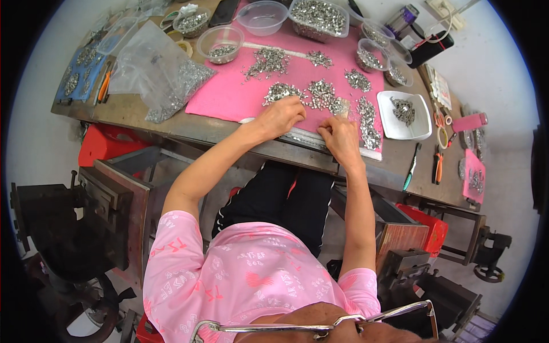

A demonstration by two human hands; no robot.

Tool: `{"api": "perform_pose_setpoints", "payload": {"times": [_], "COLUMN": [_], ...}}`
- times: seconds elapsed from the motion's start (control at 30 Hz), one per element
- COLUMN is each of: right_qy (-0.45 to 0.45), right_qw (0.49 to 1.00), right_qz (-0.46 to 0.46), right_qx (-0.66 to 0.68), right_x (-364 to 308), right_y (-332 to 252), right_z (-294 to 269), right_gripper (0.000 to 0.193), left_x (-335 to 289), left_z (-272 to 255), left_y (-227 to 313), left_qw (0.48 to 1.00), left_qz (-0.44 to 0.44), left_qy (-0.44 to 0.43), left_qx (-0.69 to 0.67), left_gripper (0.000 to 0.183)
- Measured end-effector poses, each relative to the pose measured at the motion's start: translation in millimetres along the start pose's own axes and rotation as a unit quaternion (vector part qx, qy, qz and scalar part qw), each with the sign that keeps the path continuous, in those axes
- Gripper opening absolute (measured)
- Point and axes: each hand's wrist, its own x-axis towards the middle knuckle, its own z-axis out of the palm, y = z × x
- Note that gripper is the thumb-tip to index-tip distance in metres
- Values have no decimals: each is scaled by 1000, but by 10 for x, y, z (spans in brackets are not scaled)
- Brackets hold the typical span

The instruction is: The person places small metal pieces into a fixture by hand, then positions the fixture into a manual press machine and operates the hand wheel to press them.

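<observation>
My left hand [282,116] rests at the front of a pink cloth [229,86], its fingers pinched together beside a pile of small shiny metal pieces [283,91]. Close to its right, my right hand [341,137] is closed too, thumb against fingers. Whatever either pinch holds is too small to make out. Just beyond the right hand lies a small translucent strip [345,107]. Another heap of metal pieces [323,95] spreads between and beyond the hands, and a long heap [368,123] runs down the right side of the cloth.
A white square dish [422,117] with darker metal pieces stands to the right, near orange-handled pliers [437,166] and a toothbrush [413,166]. Left of the cloth is a clear plastic bag [150,68] of pieces. Plastic tubs [262,20] line the back. Vises [103,200] flank me below.
</observation>
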Motion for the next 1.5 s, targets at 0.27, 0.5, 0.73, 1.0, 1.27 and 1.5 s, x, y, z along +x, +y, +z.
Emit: {"api": "perform_pose_setpoints", "payload": {"times": [0.27,0.5,0.73,1.0,1.27,1.5], "right_qy": [53,92,94,126,110,91], "right_qw": [998,986,984,982,979,986], "right_qz": [-20,-91,-100,-123,-169,-140], "right_qx": [-35,105,115,67,-13,7], "right_x": [-41,-266,-315,-318,-331,-303], "right_y": [22,-318,-374,-405,-460,-429], "right_z": [76,61,193,239,204,194], "right_gripper": [5,6,8,10,12,10], "left_x": [-34,-110,-200,-227,-230,-230], "left_z": [-106,-179,-206,-253,-267,-152], "left_y": [59,129,156,192,110,104], "left_qw": [996,993,992,989,992,982], "left_qz": [-60,-70,-101,-113,-77,-54], "left_qy": [20,57,48,62,95,66], "left_qx": [-63,-70,-57,-69,38,166], "left_gripper": [10,15,15,14,13,9]}}
